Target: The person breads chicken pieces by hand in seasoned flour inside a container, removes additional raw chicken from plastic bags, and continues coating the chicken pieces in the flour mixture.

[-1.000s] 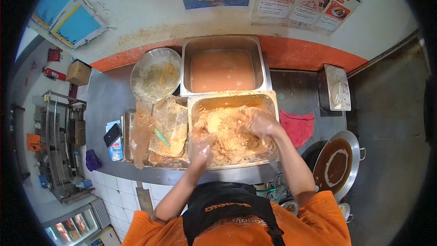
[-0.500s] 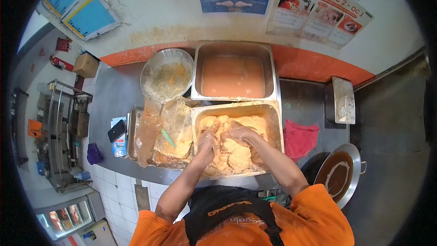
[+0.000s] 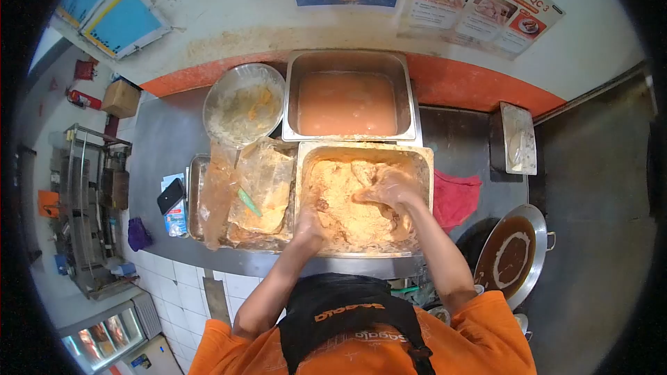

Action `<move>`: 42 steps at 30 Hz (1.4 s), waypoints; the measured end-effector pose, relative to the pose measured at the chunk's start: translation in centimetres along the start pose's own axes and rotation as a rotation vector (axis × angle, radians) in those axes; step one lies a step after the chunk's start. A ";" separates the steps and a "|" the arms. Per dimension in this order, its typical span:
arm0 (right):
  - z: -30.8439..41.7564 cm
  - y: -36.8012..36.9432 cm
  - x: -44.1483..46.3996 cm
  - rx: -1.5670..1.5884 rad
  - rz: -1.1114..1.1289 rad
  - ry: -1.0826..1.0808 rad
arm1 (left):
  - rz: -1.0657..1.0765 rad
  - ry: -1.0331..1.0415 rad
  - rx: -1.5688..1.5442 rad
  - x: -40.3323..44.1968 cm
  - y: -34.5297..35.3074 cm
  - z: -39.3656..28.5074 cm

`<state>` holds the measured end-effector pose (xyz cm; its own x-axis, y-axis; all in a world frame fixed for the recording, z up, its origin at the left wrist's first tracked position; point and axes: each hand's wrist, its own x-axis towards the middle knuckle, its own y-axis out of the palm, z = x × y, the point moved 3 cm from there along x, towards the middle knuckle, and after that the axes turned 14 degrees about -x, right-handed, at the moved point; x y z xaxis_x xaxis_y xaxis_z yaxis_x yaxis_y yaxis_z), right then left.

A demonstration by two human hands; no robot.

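In the flour (image 3: 340, 177), at eight o'clock in the tub (image 3: 429, 167), the left hand (image 3: 308, 224) sits low by the wall; its fingers are too hidden to tell whether they grip. Between two and three o'clock, the right hand (image 3: 390, 186) is loosely open, fingertips pointing inward over the flour. Working the mix well likely calls for loose fingers, scooping up from the floor and corners and rubbing clumps apart, with both hands kept below the rim so dust stays in.

Farther out at nine o'clock lies a flat black phone (image 3: 170, 196); nearer, a thin, crumpled, dusted bag (image 3: 267, 160) spills over a metal tray (image 3: 199, 191). A round bowl (image 3: 228, 125) at ten has powder caked inside. The flour itself is pale yellow, dry and ridged, with browner, damper-looking patches. At twelve, a rectangular steel pan (image 3: 409, 94) holds smooth pinkish-orange liquid (image 3: 347, 104). A soft, rumpled red cloth (image 3: 456, 198) rests at three, and at four a round wok (image 3: 533, 267) holds brown liquid (image 3: 497, 236) with a pale ring.
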<state>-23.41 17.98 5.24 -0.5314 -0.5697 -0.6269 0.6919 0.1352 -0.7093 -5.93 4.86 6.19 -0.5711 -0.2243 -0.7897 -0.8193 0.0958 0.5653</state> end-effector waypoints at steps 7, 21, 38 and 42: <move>0.8 5.3 2.2 0.430 -0.146 -0.212 | 0.160 -0.072 0.184 8.3 -1.0 0.3; -4.6 11.4 -2.5 -0.371 -0.009 -0.079 | 0.020 0.000 0.476 5.8 -8.0 1.9; -3.5 7.1 -4.3 1.159 0.121 0.430 | 0.016 0.045 0.211 3.5 0.0 1.2; -0.7 8.1 -1.8 1.248 0.166 0.370 | 0.070 0.110 0.362 8.1 -2.3 2.6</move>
<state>-17.24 20.64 0.39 -0.3602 -0.3375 -0.8697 0.6391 -0.7684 0.0336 -8.75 5.35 -2.11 -0.6338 -0.3054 -0.7107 -0.7546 0.4462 0.4812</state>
